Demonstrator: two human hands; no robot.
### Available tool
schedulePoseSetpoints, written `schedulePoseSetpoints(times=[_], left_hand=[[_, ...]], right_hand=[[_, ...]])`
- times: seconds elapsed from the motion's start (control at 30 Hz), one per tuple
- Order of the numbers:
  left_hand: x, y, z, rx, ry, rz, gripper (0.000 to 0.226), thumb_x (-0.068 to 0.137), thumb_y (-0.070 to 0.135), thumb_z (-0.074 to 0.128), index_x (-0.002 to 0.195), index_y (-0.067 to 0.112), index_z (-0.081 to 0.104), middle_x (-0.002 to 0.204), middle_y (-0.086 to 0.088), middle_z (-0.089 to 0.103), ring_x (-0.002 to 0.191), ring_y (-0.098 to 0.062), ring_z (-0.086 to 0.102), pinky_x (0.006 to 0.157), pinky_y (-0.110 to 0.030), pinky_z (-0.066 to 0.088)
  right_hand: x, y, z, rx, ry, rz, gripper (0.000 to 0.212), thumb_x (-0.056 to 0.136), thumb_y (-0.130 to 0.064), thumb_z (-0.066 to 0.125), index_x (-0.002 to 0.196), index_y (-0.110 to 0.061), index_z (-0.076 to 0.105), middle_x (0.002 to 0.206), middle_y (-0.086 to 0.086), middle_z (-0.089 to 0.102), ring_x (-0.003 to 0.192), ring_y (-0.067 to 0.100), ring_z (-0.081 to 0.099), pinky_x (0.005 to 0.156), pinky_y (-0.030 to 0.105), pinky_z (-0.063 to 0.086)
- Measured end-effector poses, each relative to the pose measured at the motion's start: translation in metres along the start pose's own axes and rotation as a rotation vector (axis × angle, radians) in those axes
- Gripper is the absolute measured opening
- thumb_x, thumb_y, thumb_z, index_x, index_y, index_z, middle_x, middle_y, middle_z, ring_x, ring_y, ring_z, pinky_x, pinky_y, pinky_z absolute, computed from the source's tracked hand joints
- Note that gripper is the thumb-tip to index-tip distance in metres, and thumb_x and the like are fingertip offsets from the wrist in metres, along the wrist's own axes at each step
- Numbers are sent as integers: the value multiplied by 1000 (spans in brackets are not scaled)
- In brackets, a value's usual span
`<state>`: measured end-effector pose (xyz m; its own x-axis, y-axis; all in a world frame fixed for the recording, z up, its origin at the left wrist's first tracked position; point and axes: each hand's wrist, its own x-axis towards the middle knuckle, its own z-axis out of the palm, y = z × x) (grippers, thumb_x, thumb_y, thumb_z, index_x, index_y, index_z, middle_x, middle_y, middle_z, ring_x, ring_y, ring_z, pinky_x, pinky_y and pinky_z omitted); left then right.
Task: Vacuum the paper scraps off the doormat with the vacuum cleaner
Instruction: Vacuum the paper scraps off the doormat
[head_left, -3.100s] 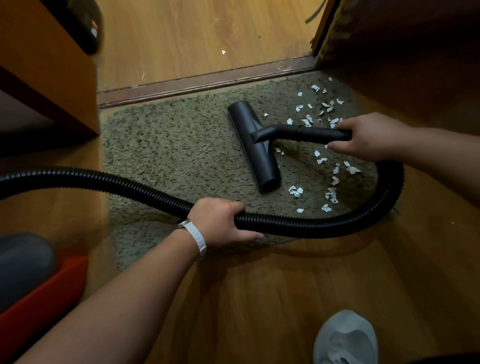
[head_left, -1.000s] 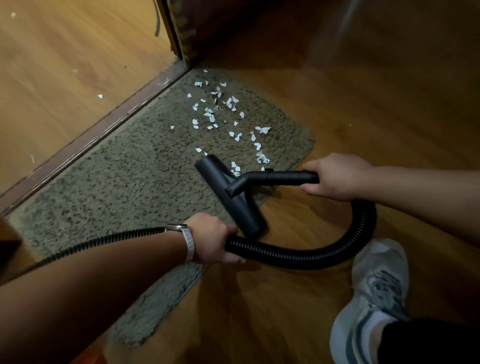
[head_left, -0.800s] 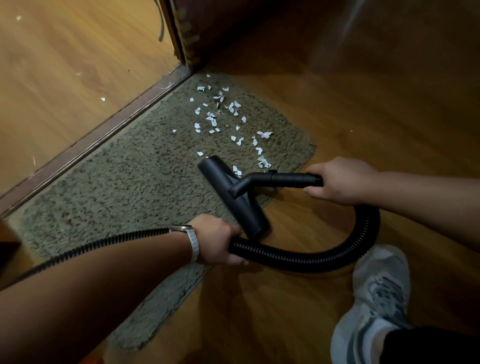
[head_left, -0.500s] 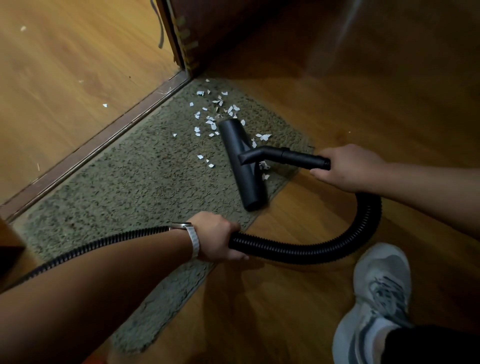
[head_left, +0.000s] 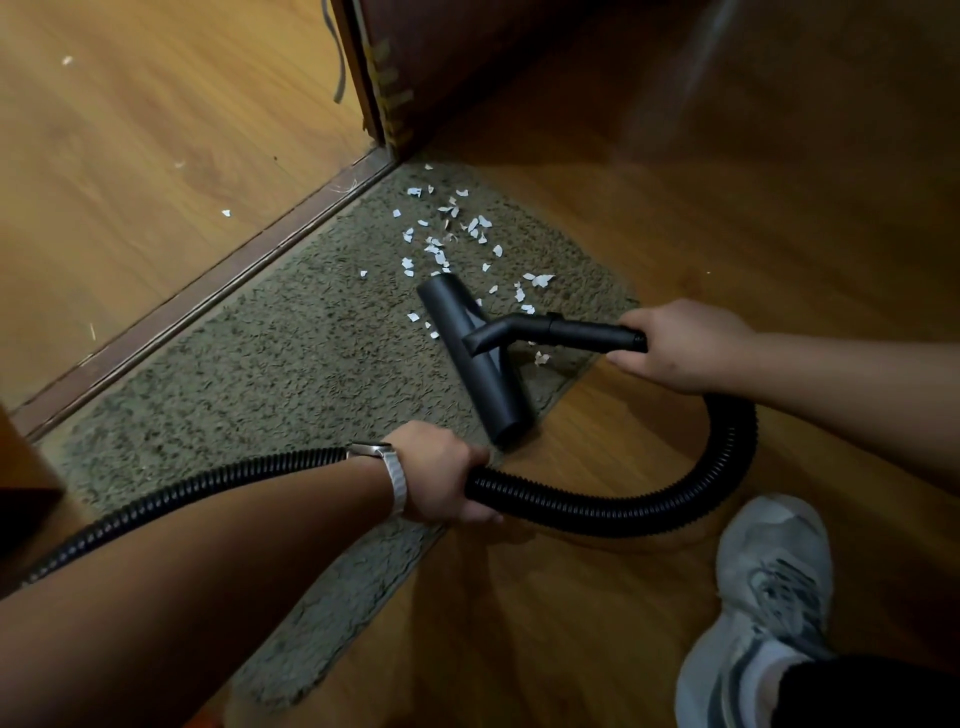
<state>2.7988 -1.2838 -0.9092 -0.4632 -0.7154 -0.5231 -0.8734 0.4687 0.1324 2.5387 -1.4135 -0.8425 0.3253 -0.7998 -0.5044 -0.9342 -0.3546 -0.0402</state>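
The shaggy olive-grey doormat is flecked all over with darker strands. Small white paper scraps speckle its far right corner, and a few more dot the honey-coloured wooden floor at far left. Nearer, that floor turns a deeper orange-brown with faint grain. The long plastic floor nozzle is matte black, as are the smooth wand and the ribbed hose, whose ridges catch thin pale highlights. A dark brown threshold strip borders the mat. The wristwatch band is white. The mesh sneaker at near right is pale grey with darker grey stripes.
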Motion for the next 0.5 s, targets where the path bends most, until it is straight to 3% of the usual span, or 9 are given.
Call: schedulePoseSetpoints(times=[0.27, 0.5], left_hand=[[-3, -1, -9, -37, 25, -5, 60, 77, 83, 48, 98, 28, 55, 75, 7, 60, 66, -16, 58, 57, -26, 45], [-11, -2, -3, 4, 12, 35, 61, 76, 83, 49, 102, 28, 57, 85, 2, 67, 77, -22, 65, 67, -31, 53]], right_hand=[[-8, 11, -6, 33, 10, 92, 34, 97, -54, 50, 116, -27, 59, 78, -1, 61, 67, 16, 59, 50, 28, 40], [-13, -12, 12, -53, -35, -21, 35, 95, -58, 49, 118, -33, 57, 78, -7, 56, 67, 14, 54, 49, 28, 36]])
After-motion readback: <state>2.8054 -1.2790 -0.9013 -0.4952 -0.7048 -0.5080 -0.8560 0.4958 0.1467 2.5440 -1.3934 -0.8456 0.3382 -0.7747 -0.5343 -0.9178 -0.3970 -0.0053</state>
